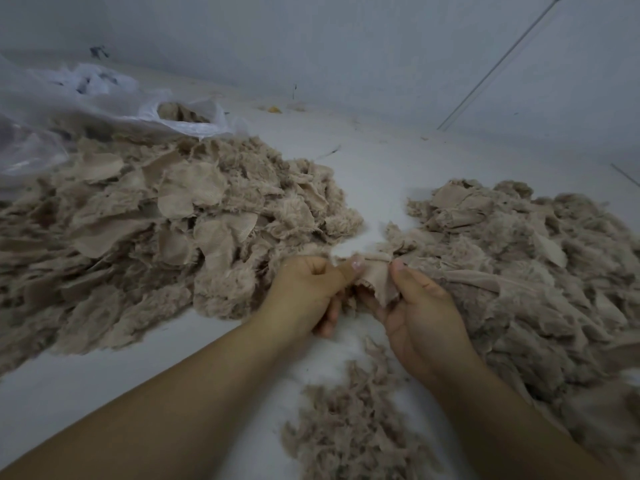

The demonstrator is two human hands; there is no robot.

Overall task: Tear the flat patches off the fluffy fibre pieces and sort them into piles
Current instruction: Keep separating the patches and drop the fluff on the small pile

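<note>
We're pinching one fibre piece between both hands, left hand thumb on its top edge, right hand gripping the flat patch side, held just above the white floor between the left pile and right pile. Risk: patch ripping partway if we're pulling unevenly, or fluff shedding onto the small loose heap near us and muddling the sort

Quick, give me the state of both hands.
Left hand: pinching the flat patch.
Right hand: pinching the same flat patch from the other side.
</note>
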